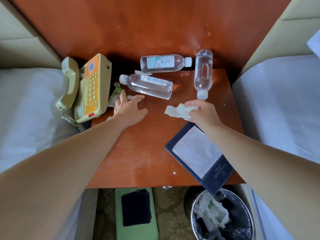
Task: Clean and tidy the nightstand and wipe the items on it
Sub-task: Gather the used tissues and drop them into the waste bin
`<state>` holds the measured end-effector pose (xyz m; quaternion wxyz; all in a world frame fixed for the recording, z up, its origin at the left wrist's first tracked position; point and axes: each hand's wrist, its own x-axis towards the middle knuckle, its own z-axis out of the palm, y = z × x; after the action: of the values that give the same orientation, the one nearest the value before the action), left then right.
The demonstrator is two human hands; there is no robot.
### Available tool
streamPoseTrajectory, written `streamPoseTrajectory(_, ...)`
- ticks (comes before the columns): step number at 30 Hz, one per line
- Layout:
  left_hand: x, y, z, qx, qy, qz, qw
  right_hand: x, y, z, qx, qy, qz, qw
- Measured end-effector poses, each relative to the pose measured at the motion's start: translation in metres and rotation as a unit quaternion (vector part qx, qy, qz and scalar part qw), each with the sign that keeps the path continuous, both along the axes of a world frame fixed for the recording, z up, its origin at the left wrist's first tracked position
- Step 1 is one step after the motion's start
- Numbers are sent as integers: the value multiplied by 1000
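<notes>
The wooden nightstand (138, 153) is dotted with crumbs. Three clear water bottles lie on their sides: one at the back (164, 63), one in the middle (149, 86), one on the right (203, 73). My right hand (202, 112) grips a crumpled white tissue (178, 110) just below the right bottle's cap. My left hand (129, 108) is spread over the top with its fingertips at scraps of wrapper (116, 94) beside the beige and orange telephone (88, 89).
A dark blue notepad folder (199, 156) overhangs the nightstand's front right corner. Below it a round waste bin (223, 215) holds tissues. A green tray with a dark cloth (136, 213) lies on the floor. Beds flank both sides.
</notes>
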<state>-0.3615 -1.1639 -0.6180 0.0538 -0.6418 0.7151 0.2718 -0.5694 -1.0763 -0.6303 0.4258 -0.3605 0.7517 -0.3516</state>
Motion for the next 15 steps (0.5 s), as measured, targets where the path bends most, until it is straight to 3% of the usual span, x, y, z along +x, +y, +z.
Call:
streamPoseTrajectory(5, 6, -17, -15, 44, -19, -15, 999, -3, 0, -11, 3, -4, 8, 1000)
streamPoseTrajectory(12, 1, 3, -16, -111, -17, -78, 991, 0, 2, -12, 1, 3, -6, 1000)
streamPoseTrajectory(15, 0, 10, -13, -138, 16, -97, 986, 4, 4, -6, -2, 8, -2, 1000)
